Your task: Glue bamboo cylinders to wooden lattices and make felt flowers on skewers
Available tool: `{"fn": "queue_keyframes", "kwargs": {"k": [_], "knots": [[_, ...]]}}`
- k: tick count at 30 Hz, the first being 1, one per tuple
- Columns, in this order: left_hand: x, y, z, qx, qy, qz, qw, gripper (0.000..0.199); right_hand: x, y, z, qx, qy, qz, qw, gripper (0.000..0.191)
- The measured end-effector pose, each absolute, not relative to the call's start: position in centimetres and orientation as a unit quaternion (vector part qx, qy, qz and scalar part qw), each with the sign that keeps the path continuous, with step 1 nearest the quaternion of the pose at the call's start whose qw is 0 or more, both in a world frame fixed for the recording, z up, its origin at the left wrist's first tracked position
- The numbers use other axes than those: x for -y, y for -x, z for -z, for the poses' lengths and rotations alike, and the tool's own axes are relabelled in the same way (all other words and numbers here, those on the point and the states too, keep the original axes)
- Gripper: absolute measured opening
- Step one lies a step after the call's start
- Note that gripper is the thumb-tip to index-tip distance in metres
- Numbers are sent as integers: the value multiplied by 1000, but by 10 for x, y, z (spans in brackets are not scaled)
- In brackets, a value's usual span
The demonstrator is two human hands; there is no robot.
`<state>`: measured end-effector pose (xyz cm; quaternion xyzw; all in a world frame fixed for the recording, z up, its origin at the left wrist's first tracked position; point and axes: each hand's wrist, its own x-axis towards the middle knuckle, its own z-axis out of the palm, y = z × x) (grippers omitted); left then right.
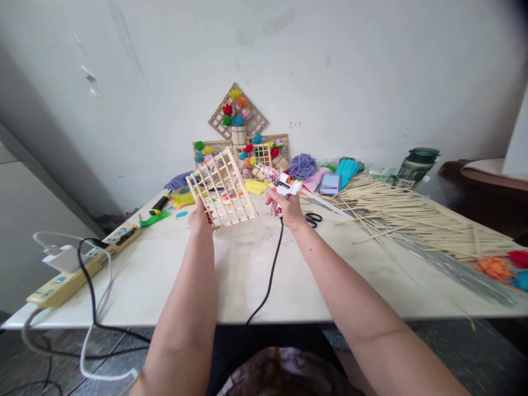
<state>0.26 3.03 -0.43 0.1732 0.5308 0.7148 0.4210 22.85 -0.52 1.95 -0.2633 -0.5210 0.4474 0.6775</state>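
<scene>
- Landmark: the stick heap, pale thin rods spread over the tabletop; all places below are reckoned from it
- Wooden lattice: well to the left of the stick heap, held up at a tilt (whether its lowest corner touches the table cannot be told)
- Left hand: thumb and fingers pinching the lattice on the border farther from the stick heap, near its lower corner
- Right hand: between lattice and stick heap, fingers curled round the grip of a glue gun
- Handling, lattice: probably light, stiff along its slats and dry rather than slippery; the crossings look the likeliest to give, so the border slats seem the sounder hold
- Handling, glue gun: probably light, hard and rather slick; the grip suits the hand, and the front end, possibly hot, is better left untouched
- Direction, lattice: its apparent long axis slants from the far end down to the near end, which lies closer to the stick heap's side; foreshortening leaves true proportions uncertain
- Direction, glue gun: front end pointing away from the stick heap, to the far left; a white glue stick extends rearward towards the heap, roughly along the same axis
</scene>
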Motion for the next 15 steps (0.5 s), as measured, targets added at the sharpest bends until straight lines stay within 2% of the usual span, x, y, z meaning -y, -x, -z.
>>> {"fn": "queue_keyframes", "kwargs": {"k": [7,11,15], "knots": [[-26,-1,3,-573,-210,-712,348,42,11,-234,-26,576,238,-447,642,29],[-27,2,4,-551,-232,-747,292,40,8,-239,-28,547,238,-439,672,32],[-33,3,1,-505,-270,-801,177,40,2,-241,-26,487,280,-438,702,32]]}}
